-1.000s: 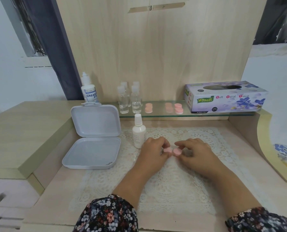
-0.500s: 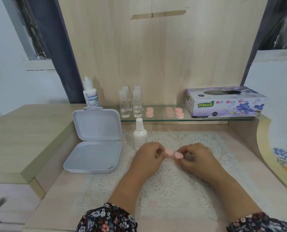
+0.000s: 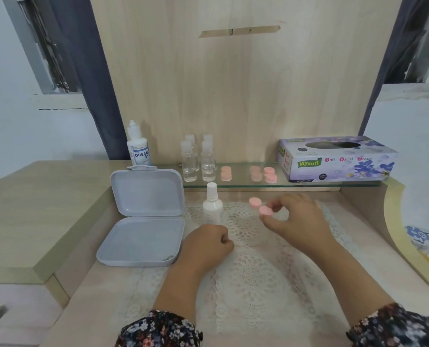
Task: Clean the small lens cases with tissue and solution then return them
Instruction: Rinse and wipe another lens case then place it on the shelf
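My right hand (image 3: pixel 297 219) pinches a pink double lens case (image 3: pixel 259 206) by its right end and holds it lifted above the lace mat (image 3: pixel 256 266), toward the glass shelf (image 3: pixel 236 184). My left hand (image 3: pixel 207 242) rests on the mat with fingers curled and nothing in it. Three more pink lens cases lie on the shelf: one (image 3: pixel 226 173) near the clear bottles, a paler one (image 3: pixel 255 173), and one (image 3: pixel 270 174) beside the tissue box (image 3: pixel 336 159). A small white solution bottle (image 3: pixel 212 205) stands upright on the mat.
An open grey plastic box (image 3: pixel 143 216) lies left of the mat. Several small clear bottles (image 3: pixel 198 161) and a Dream Eye bottle (image 3: pixel 138 146) stand at the back. A raised wooden counter (image 3: pixel 38 211) is at the left; a curved desk edge (image 3: pixel 398 226) at the right.
My left hand let go of the lens case and drew back to the mat, curled. My right hand lifted the case up toward the shelf.
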`<state>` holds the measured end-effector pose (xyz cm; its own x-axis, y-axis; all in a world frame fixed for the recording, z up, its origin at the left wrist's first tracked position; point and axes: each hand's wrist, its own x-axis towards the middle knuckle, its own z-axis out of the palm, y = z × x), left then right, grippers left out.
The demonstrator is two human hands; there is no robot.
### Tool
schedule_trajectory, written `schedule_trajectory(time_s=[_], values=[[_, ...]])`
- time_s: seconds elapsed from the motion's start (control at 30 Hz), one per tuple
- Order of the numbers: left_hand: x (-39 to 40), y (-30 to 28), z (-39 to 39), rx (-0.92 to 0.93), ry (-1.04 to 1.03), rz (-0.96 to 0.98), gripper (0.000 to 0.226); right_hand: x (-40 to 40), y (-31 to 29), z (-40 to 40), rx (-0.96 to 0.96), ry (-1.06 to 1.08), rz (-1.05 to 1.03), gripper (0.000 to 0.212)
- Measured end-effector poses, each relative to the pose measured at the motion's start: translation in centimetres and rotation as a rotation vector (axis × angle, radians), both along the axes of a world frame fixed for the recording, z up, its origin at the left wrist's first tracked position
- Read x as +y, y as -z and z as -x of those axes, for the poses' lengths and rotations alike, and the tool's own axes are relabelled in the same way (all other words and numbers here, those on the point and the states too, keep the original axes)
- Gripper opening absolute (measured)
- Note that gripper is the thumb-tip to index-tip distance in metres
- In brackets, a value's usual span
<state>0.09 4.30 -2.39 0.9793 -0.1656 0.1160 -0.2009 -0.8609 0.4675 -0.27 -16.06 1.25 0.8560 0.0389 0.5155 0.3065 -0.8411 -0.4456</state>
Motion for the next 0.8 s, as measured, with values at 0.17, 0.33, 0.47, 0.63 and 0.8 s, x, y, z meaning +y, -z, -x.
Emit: schedule_trajectory(time_s=[0.17,0.33,0.47,0.63,0.8], values=[[0.0,0.1,-0.1,0.002,0.0,0.013,0.021,1.7,-2.8,-2.0,-0.052,0.07,0.017,0.019],[0.0,0.2,-0.3,0.029,-0.009,0.041,0.023,3.5,-4.3,-5.0,-0.042,0.141,0.083,0.026],[0.1,0.3,-0.4,0.039,-0.008,0.046,0.025,4.7,-4.8,-7.0,-0.003,0.211,0.157,0.029],[0.1,0.5,-0.6,0.037,-0.004,0.051,0.025,5.5,-5.1,-8.5,0.039,0.276,0.261,0.036],[0.2,0.6,-0.7,0.032,-0.004,0.048,0.025,5.9,-5.2,-8.9,0.072,0.305,0.366,0.041]])
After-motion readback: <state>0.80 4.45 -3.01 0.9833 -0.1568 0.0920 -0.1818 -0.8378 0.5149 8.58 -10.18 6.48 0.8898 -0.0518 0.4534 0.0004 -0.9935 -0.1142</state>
